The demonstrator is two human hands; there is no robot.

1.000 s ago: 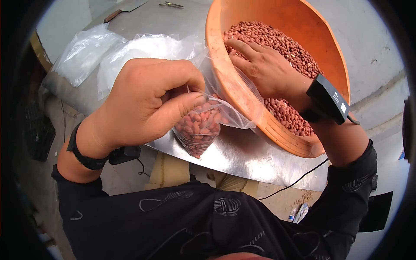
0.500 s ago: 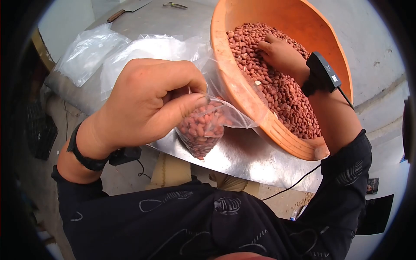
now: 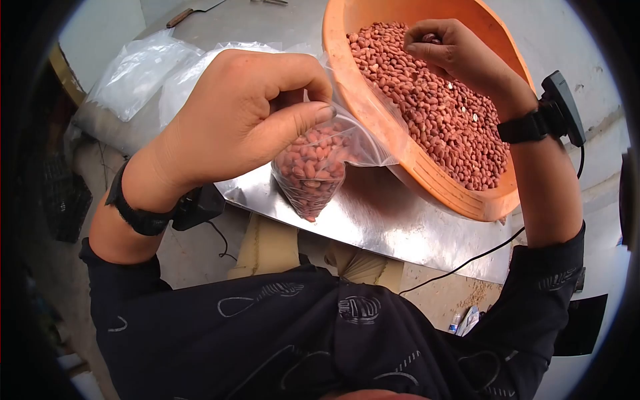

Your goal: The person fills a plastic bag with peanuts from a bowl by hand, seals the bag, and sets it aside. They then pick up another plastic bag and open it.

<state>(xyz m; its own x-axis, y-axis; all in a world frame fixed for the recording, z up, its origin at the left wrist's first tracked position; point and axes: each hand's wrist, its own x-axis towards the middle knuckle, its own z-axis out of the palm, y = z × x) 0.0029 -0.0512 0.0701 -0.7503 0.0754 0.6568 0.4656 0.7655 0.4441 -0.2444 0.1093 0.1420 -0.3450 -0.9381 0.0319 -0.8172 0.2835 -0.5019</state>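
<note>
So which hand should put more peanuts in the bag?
Probably the right hand: it is closed just above the peanuts in the bowl, while the left hand is busy pinching the bag.

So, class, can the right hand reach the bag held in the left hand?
Probably yes. The right hand, closed on peanuts, sits just across the bowl rim from the bag the left hand holds; only that rim lies between.

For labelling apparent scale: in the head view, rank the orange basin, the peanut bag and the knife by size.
1. orange basin
2. peanut bag
3. knife, smallest here, but far off and cut by the frame edge, so unsure.
</note>
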